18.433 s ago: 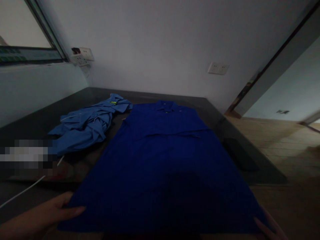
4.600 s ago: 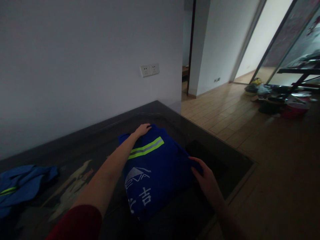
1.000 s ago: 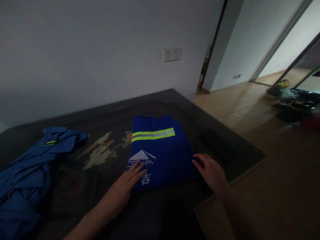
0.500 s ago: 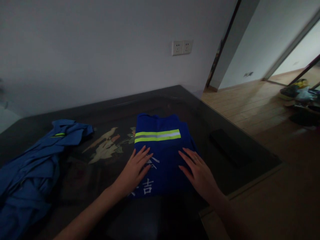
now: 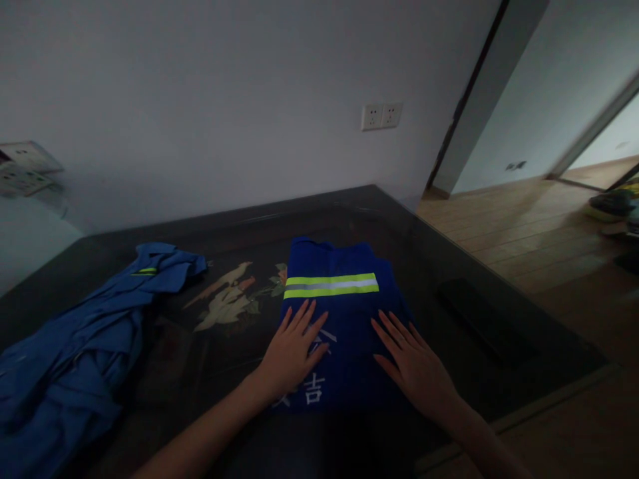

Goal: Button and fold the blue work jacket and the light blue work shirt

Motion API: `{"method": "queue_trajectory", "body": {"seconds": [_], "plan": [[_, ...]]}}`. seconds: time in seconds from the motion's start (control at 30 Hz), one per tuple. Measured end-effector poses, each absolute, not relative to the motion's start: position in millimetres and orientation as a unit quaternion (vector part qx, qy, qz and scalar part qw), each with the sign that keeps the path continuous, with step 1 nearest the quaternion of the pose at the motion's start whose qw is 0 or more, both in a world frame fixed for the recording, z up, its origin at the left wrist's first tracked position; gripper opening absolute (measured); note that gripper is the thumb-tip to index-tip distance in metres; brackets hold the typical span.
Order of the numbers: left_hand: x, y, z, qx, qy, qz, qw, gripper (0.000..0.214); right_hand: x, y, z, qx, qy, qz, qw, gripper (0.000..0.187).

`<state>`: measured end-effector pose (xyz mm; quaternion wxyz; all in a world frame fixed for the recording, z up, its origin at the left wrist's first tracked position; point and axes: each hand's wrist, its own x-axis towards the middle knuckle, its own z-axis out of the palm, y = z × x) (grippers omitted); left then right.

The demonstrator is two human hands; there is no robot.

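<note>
A folded dark blue work jacket (image 5: 344, 332) lies flat on the black table (image 5: 239, 233). It bears a yellow-green and silver reflective stripe near its far end and white printed characters nearer me. On its left part rests my left hand (image 5: 294, 346), palm down with fingers spread, covering some of the print. My right hand (image 5: 412, 359) lies on the right side of the same jacket, its fingers stretched out. Neither hand grips the cloth.
A crumpled lighter blue garment (image 5: 94, 319) lies on the table's left side. A long black object (image 5: 479, 319) lies at the right. Behind the table is a wall with a double socket (image 5: 382, 116). Wooden floor (image 5: 499, 226) extends to the right.
The camera view has shifted left and up, so everything appears further right and lower. Both hands remain on the folded jacket, the left fingers a little more spread.
</note>
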<state>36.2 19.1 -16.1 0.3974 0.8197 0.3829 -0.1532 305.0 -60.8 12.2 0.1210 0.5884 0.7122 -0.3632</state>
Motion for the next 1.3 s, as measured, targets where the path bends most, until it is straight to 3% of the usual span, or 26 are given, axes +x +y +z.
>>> {"method": "queue_trajectory", "body": {"seconds": [0.17, 0.4, 0.63, 0.77, 1.0, 1.17, 1.3], "plan": [[47.2, 49.2, -77.4, 0.801, 0.465, -0.162, 0.341, 0.063, 305.0, -63.6, 10.0, 0.589, 0.709, -0.368, 0.119, 0.057], [60.9, 84.7, -157.4, 0.767, 0.503, -0.195, 0.348, 0.070, 306.1, -67.3, 5.8, 0.592, 0.706, -0.368, 0.128, 0.058], [65.7, 88.7, -168.5, 0.766, 0.490, -0.195, 0.366, 0.070, 305.7, -68.9, 3.7, 0.599, 0.699, -0.374, 0.112, 0.059], [65.9, 88.5, -164.7, 0.762, 0.516, -0.155, 0.359, 0.058, 305.6, -67.4, 5.0, 0.602, 0.698, -0.373, 0.103, 0.057], [61.4, 88.9, -152.6, 0.753, 0.564, -0.072, 0.330, 0.039, 287.9, 12.8, 16.9, 0.588, 0.716, -0.376, -0.008, 0.026], [59.2, 88.2, -152.9, 0.738, 0.597, -0.079, 0.304, 0.046, 244.5, 103.2, -47.1, 0.579, 0.685, -0.439, -0.055, 0.025], [59.8, 85.8, -157.2, 0.717, 0.612, -0.135, 0.304, 0.059, 201.3, 130.3, -132.4, 0.613, 0.672, -0.415, 0.001, 0.042]]}}
